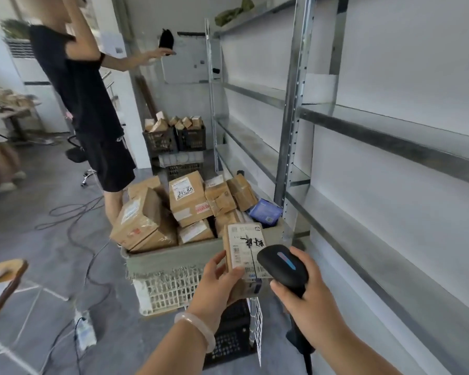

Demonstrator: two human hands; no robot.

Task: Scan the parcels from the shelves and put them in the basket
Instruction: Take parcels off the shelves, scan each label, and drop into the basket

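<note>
My left hand (217, 285) grips a small cardboard parcel (241, 247) with a white label facing up, held just above the near edge of the basket. My right hand (306, 296) grips a black barcode scanner (283, 266), its head right beside the parcel's label. The white lattice basket (165, 290), lined with grey cloth, stands on the floor and is heaped with several brown parcels (187, 201) and a blue packet (266, 212).
Grey metal shelves (363, 125) run along the right, their boards bare. A person in black (84, 98) stands left of the basket. Black crates of small boxes (173, 136) sit at the back. Cables (73, 226) and a power strip (84, 331) lie on the floor.
</note>
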